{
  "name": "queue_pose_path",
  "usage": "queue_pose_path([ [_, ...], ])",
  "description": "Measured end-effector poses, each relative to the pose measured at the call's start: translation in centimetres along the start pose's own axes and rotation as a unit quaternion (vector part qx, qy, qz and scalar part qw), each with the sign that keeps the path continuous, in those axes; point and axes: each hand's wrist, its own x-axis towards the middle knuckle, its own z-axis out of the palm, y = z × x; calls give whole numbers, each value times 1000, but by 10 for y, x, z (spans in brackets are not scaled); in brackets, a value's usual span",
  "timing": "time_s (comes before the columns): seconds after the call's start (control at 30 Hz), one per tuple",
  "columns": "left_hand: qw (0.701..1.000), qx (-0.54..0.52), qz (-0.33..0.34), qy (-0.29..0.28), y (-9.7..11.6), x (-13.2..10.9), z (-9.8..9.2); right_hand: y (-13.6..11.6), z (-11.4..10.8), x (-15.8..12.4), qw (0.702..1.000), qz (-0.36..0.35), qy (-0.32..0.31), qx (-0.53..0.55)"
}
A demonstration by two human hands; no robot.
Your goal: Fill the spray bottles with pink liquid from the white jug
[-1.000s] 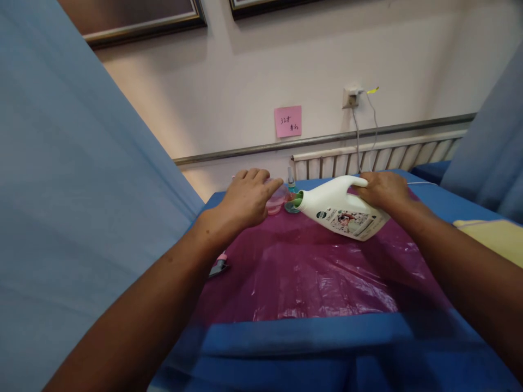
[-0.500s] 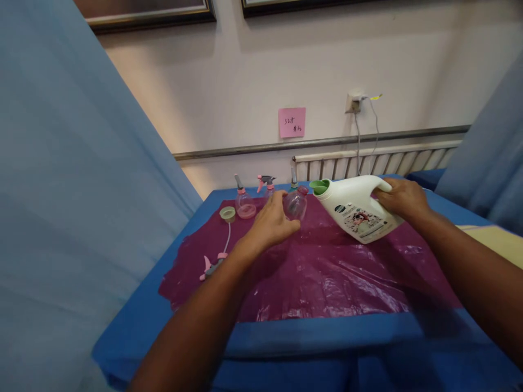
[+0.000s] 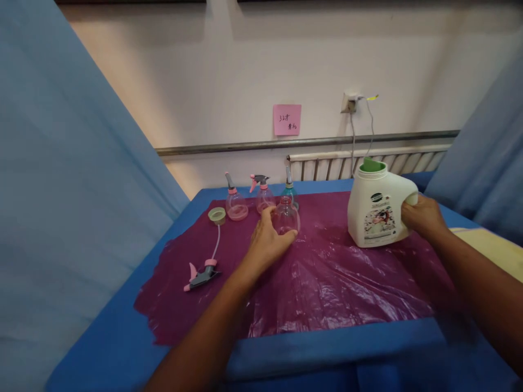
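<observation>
1. Where the shiny maroon plastic sheet [image 3: 167, 310] spreads left of the fingers of the left hand [image 3: 266, 239], a grey-and-pink plastic trigger spray head [image 3: 203, 276] lies on its side, its thin pale tube [image 3: 216, 242] pointing away.
2. Near the tube's far end, left of those fingers, sits a pale green round plastic cap [image 3: 217, 215].
3. Beyond the fingers and to their left stands a clear round bottle with a pink collar [image 3: 237, 208], some pink liquid inside.
4. Just beyond the fingertips stands a clear spray bottle with a pink-and-grey trigger [image 3: 265, 199], partly hidden.
5. Left-hand fingers and thumb wrap round an uncapped clear round plastic bottle [image 3: 286, 216].
6. Behind it, past the fingertips, is a teal bottle with a grey nozzle [image 3: 290, 193].
7. Right-hand fingers [image 3: 412, 213] grip the handle of a cream-white plastic jug with a green spout [image 3: 375, 204], upright to their left.
8. Right of them lies a pale yellow cloth [image 3: 496, 249].
</observation>
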Motion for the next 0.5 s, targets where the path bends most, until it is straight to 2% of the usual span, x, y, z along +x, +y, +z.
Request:
queue_pose_path([
  [0.2,999,22,-30,-15,-20,1,8,26,14,-8,990,95,22,104],
  [0.5,999,27,-24,-33,-44,6,15,42,33,-11,980,120,61,148],
])
